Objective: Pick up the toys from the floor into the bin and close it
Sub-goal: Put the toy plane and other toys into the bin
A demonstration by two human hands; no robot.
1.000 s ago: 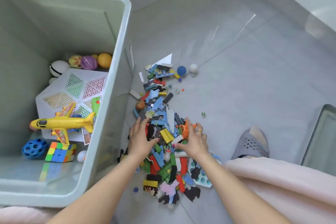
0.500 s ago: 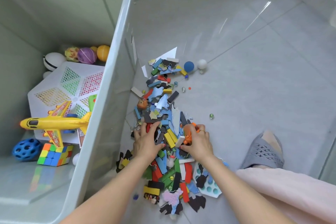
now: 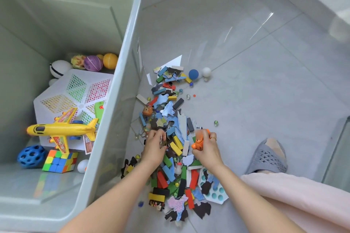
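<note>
A heap of small toys [image 3: 171, 117], made of coloured blocks, puzzle pieces and marbles, lies on the grey floor right of the pale green bin [image 3: 121, 73]. My left hand [image 3: 154, 147] curls around a few small pieces at the heap's left side. My right hand [image 3: 205, 147] grips an orange toy figure [image 3: 198, 143] at the heap's right side. Inside the bin lie a yellow toy plane [image 3: 60, 130], a colour cube [image 3: 59, 161], a white basket [image 3: 75, 96], a blue holed ball [image 3: 31, 156] and several balls.
A blue ball [image 3: 193, 74] and a white ball [image 3: 206, 71] sit at the heap's far end, and a loose marble [image 3: 216, 123] lies to the right. My foot in a grey slipper [image 3: 267, 157] stands at the right, beside a glass edge [image 3: 339, 153].
Both hands went from lying flat on the heap to curling closed. The left gathered small pieces, and the right took hold of the orange figure and lifted it slightly.
</note>
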